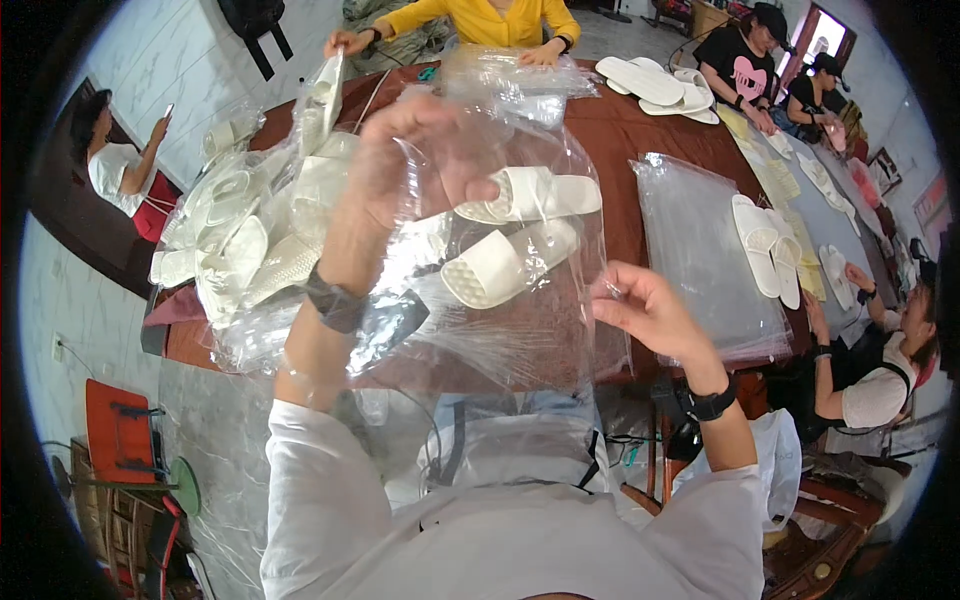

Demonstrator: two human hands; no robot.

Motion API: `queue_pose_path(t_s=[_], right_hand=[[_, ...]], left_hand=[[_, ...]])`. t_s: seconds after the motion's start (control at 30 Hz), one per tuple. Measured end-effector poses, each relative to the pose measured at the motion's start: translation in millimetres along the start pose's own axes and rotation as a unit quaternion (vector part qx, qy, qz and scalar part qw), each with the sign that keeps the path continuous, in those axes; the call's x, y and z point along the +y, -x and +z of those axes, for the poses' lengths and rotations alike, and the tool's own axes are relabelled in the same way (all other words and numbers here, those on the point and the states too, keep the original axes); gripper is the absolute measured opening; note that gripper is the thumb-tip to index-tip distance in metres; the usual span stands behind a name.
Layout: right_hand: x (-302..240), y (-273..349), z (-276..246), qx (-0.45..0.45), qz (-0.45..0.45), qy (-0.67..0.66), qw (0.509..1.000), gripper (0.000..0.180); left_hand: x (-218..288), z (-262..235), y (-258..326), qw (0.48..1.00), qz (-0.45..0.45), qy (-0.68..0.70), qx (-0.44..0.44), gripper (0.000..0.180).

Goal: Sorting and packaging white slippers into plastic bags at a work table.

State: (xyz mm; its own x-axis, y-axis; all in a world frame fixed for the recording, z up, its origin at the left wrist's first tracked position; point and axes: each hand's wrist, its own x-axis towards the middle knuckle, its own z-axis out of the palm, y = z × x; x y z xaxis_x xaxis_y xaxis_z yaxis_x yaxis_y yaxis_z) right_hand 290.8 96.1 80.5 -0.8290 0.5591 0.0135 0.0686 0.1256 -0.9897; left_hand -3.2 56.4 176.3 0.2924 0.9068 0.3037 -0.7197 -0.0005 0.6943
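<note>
While a sheet of clear film bends the light over the work, I see two white slippers (530, 195) lying side by side behind or within a clear plastic bag (530, 345) above the brown-covered table (612, 180); glare and transparency keep me from telling which. The left hand (415, 160) is raised over them, its fingers curled and its thumb reaching toward the upper slipper, but it is blurred, and I cannot tell whether it grips the film that crosses it. At the bag's right edge, the right hand (645, 308) has its thumb and forefinger close together; whether they pinch the plastic is hard to make out. Just to the right lies a stack of clear bags (690, 260), with another white pair (768, 255) overlapping its far side. To the left, a heap of white slippers (235, 225) sits in shiny wrapping, many partly hidden beneath others. Across the table, a person in a yellow top (490, 22), head cut off by the frame, handles more film. A black shirt (742, 75) farther right bears a pink heart-shaped print, its details too small to read.
</note>
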Motion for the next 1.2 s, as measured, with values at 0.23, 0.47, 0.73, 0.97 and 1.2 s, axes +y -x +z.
queue_pose_path(t_s=[0.23,0.47,0.73,0.97,1.2], right_hand=[[53,41,-3,0.134,0.109,-0.003,0.985,0.017],[89,66,-14,0.205,0.173,0.017,0.963,0.023],[51,75,-17,0.115,0.177,0.241,0.947,0.041],[24,-9,-14,0.195,0.039,0.259,0.945,0.032],[80,-32,-46,0.215,0.068,0.128,0.966,0.019]], left_hand=[[-25,-106,6,0.934,-0.191,-0.297,0.050,0.015],[-60,-148,2,0.854,-0.247,-0.453,0.066,0.023],[-97,-136,-19,0.830,-0.195,-0.519,0.055,0.015],[-115,-107,-39,0.832,-0.210,-0.514,-0.014,0.016],[-86,-105,-4,0.784,-0.259,-0.563,-0.021,0.050]])
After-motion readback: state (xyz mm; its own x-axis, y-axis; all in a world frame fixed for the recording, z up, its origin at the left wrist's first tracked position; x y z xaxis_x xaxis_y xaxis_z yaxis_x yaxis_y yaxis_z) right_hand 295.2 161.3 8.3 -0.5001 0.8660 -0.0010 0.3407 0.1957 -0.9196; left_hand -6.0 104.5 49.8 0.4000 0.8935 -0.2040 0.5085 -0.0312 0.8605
